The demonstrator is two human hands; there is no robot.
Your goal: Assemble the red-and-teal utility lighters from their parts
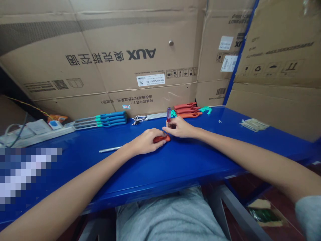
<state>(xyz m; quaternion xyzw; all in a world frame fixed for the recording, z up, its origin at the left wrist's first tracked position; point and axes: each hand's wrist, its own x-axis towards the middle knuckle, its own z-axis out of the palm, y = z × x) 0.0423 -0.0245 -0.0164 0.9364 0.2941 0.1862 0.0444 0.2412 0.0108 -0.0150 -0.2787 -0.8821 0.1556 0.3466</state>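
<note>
Our left hand (149, 140) grips the orange handle (164, 138) on the tabletop (175, 167) and our right hand (181, 128) grasps the screwdriver (169, 114) upright near its end, so we should brace the orange handle firmly and hold the screwdriver straight.

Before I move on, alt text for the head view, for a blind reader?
The left hand grips an orange handle on a blue table; the right hand holds a purple screwdriver upright near its end. Behind are blue handles, orange handles and cardboard.
</note>
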